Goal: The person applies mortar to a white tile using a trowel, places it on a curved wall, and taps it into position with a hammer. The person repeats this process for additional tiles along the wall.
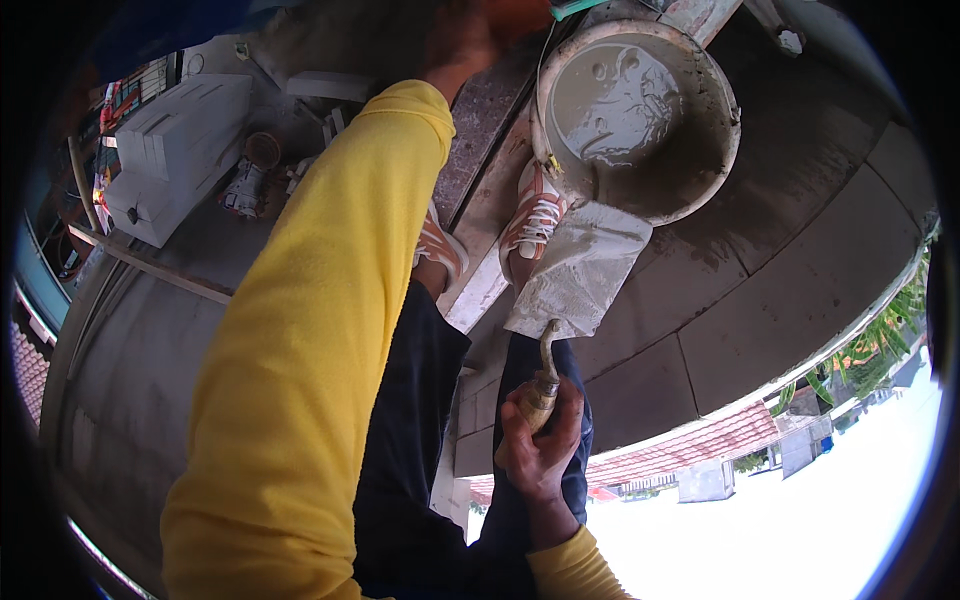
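The right hand (540,430) is gripping a trowel with a flat, grey-smeared blade (580,270) and a rounded, wood-coloured handle (538,402), its fingers curling closed around that handle; the trowel is lying on the near side of a round, pale-rimmed, mortar-smeared bucket (708,108), its blade pointing toward the bucket and overlapping the rim in this view, though whether they are touching I cannot tell; the left hand (485,35), beyond a yellow cloth sleeve (320,290), is showing to the left of the bucket, shadowed and cut off, so I cannot tell how its fingers are standing; the trowel is probably feeling light, its blade looking thin, stiff and slippery where wet; the handle is offering the surest hold, close behind the curved neck (548,350); inside the bucket, wet grey mortar (610,110) is looking soft and runny, likely making the bucket heavy.
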The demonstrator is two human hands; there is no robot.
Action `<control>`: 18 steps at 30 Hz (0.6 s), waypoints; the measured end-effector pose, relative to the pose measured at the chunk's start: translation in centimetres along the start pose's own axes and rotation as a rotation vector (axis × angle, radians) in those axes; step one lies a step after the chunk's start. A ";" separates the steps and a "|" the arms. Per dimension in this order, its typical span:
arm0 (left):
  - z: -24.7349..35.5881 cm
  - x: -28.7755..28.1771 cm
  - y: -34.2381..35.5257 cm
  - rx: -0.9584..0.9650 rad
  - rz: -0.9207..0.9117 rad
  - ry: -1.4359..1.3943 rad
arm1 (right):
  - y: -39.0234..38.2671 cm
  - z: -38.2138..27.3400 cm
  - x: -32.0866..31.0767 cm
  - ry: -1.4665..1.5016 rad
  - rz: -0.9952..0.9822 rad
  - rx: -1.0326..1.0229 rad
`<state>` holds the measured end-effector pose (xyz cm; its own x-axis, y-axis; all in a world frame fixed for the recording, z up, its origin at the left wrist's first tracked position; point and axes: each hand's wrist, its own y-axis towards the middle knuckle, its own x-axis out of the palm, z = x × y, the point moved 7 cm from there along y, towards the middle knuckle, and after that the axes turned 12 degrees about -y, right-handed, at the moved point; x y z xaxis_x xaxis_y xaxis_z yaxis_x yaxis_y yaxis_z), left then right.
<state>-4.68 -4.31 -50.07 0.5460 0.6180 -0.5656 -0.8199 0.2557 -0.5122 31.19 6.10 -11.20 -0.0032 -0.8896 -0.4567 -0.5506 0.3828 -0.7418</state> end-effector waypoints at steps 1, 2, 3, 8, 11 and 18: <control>-0.1 0.2 0.6 -0.049 -0.099 -0.096 | 0.0 0.1 0.0 0.008 0.008 0.011; -0.6 0.4 0.3 -0.140 -0.211 -0.251 | 0.1 0.2 0.1 0.015 0.011 0.017; -1.2 0.5 -0.5 -0.234 -0.317 -0.408 | 0.3 0.3 0.4 0.033 -0.012 0.033; -0.8 -1.9 -4.4 -0.313 -0.226 -0.753 | 0.6 0.0 0.6 0.038 -0.072 0.040; -0.8 -3.0 -4.2 -0.249 -0.183 -0.754 | 1.0 -0.7 0.6 0.055 -0.099 0.055; 4.6 -0.6 -2.4 -0.169 0.062 -0.407 | 0.4 0.6 0.9 0.172 -0.061 0.175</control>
<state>-3.89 -1.87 -45.53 0.3569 0.8794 -0.3152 -0.7907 0.1048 -0.6032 31.46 5.57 -12.22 -0.1244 -0.9359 -0.3295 -0.4015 0.3512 -0.8459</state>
